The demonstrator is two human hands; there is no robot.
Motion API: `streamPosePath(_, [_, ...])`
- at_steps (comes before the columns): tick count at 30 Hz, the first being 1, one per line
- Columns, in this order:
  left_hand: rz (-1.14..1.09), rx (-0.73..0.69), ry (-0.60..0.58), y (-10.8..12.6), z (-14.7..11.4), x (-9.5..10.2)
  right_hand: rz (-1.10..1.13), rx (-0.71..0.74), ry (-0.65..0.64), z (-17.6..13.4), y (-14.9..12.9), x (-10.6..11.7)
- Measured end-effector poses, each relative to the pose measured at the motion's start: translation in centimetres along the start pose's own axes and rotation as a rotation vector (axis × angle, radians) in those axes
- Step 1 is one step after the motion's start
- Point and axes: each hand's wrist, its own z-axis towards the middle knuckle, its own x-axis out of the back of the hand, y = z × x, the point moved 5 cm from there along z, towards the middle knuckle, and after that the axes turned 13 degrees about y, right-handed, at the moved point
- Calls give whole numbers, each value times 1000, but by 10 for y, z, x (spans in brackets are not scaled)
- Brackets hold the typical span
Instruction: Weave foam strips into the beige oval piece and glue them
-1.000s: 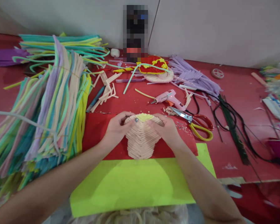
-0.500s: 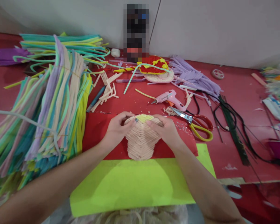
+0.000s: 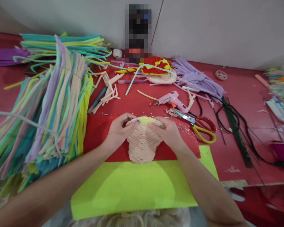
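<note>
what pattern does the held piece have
The piece has pale pinkish V-shaped rows, with yellow at its far end, seen in the head view.

matt, ridged cream piece (image 3: 144,142); shiny metal scissor blades (image 3: 185,116); smooth plastic glue gun (image 3: 172,98); matt, smooth lime sheet (image 3: 137,184)

Left hand (image 3: 119,129), right hand (image 3: 169,130) and forearms (image 3: 63,178) bare. Below worktop (image 3: 246,91) near edge: pale, sheer, crumpled fabric (image 3: 132,220), grey-blue cloth (image 3: 58,217) either side.

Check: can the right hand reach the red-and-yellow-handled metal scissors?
Probably yes: the scissors lie uncovered just right of the right hand, though that hand holds the pale pink ribbed piece.
</note>
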Motion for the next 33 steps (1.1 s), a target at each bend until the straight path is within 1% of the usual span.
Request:
streamPosePath(8, [-1, -14, 6, -3, 1, 0, -7, 5, 0, -1, -1, 0])
streamPosePath(15, [-21, 2, 17, -5, 1, -1, 4, 4, -2, 0, -2, 0])
streamPosePath(24, [51, -46, 21, -4, -1, 1, -22, 33, 8, 0, -2, 1])
streamPosePath(33, [53, -75, 31, -2, -2, 1, -45, 38, 15, 0, -1, 2])
